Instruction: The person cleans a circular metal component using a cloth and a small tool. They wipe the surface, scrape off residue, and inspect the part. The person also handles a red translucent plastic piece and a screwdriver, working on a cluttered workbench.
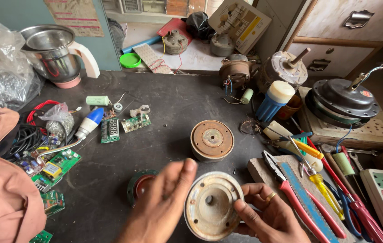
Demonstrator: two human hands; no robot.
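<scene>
the dark workbench [178, 108] is crowded, so the worn metal cover [212, 205], gripped at its right edge by the fingers of the right hand [270, 216] and tilted up just above the bench's near edge, could slip and knock the round motor part [211, 140] behind it or the green-rimmed part [141, 184] to its left. the left hand [164, 202] hovers open and blurred beside the cover, holding nothing, so it gives no support. the red-handled pliers [290, 189] lie just beside the right hand and could snag a finger.

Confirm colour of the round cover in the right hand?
Dull silver-grey metal cover with rust-brown patches, seen in the head view.
</scene>
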